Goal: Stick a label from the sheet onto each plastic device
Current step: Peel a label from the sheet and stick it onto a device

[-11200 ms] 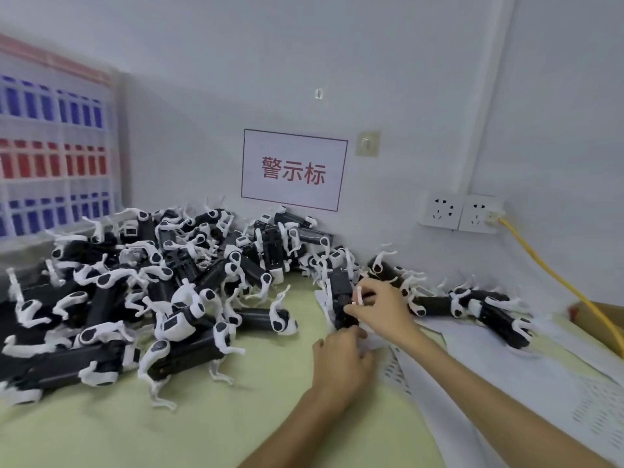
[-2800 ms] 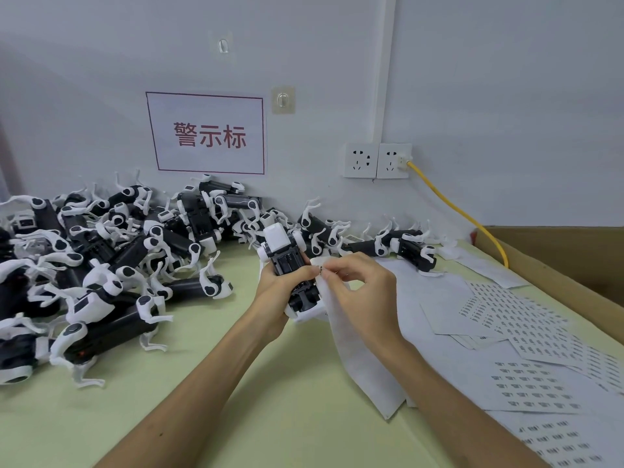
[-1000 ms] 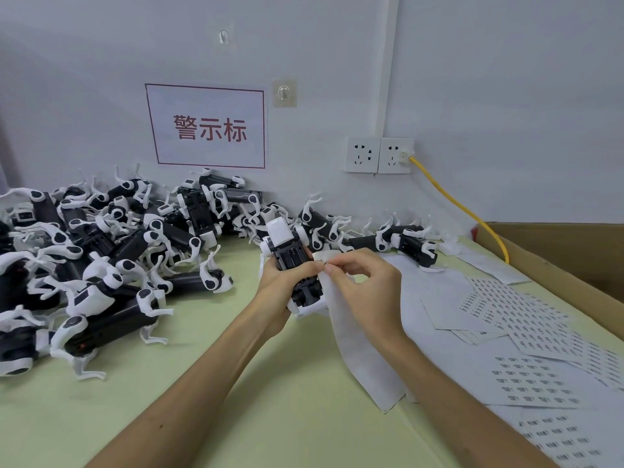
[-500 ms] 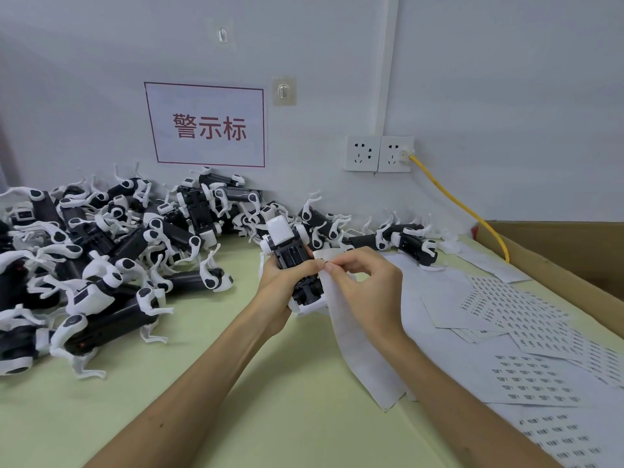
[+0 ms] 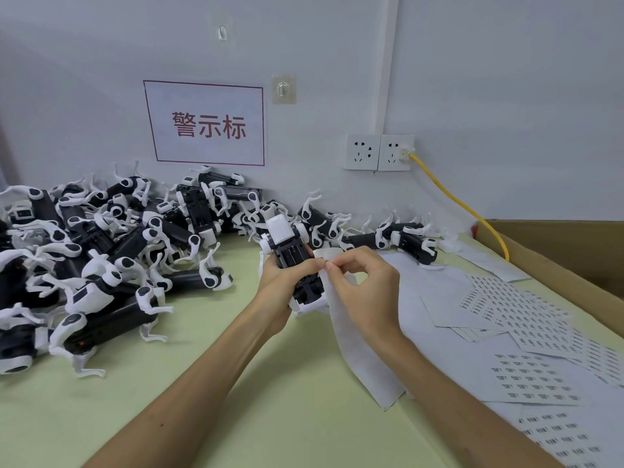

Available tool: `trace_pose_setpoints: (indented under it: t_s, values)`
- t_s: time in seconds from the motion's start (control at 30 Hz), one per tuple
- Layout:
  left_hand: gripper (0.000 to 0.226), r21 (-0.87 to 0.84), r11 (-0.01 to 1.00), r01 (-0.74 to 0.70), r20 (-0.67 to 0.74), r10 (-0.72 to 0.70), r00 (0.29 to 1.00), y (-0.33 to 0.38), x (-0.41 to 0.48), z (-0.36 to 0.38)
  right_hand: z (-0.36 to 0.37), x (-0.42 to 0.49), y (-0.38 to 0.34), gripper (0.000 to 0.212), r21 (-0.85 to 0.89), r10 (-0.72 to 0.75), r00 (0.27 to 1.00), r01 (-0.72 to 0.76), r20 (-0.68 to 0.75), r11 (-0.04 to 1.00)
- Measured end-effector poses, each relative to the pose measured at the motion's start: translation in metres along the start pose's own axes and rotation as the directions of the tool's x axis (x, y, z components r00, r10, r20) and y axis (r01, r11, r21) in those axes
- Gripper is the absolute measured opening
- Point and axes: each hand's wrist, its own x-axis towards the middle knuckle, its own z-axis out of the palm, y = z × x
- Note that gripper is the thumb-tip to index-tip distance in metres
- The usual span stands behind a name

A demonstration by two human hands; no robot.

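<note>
Device [image 5: 289, 253] in left hand [image 5: 276, 293], sheet [image 5: 358, 351] in right hand [image 5: 366, 293], pile [image 5: 101, 251] leftward

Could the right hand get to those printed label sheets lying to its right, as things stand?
Probably yes: nothing stands between the right hand and the label sheets, which lie flat and uncovered. Its fingers pinch a white paper strip, though.

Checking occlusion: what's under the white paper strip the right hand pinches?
The paper strip drapes from the right hand onto the green table, its edge overlapping white sheets. Its upper part covers the held device's right edge; any label there is hidden.
</note>
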Motion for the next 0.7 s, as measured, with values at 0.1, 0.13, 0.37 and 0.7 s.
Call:
trace_pose_setpoints:
  t_s: [0.1,0.13,0.37,0.7]
  values:
    - [0.027,0.006,1.000,-0.001,-0.014,0.001,1.000,-0.0003,0.0003,0.0011,0.0016,-0.0008,0.0003,0.015,-0.009,-0.009,1.000,0.009,-0.016,1.000]
    - [0.028,0.006,1.000,0.000,-0.020,0.000,1.000,-0.0001,0.0001,0.0016,0.0023,-0.0009,0.0003,0.014,-0.011,-0.012,1.000,0.012,-0.022,1.000]
    - [0.026,-0.003,1.000,-0.023,-0.024,0.023,0.999,0.0023,-0.0011,0.0020,0.0020,0.0015,-0.0002,0.010,0.043,0.046,0.999,-0.046,0.006,0.998]
    - [0.020,0.070,0.995,-0.066,-0.022,0.067,0.997,0.0046,-0.0012,0.0015,-0.0015,0.0079,0.0008,0.005,0.219,0.176,0.979,-0.195,0.105,0.956]
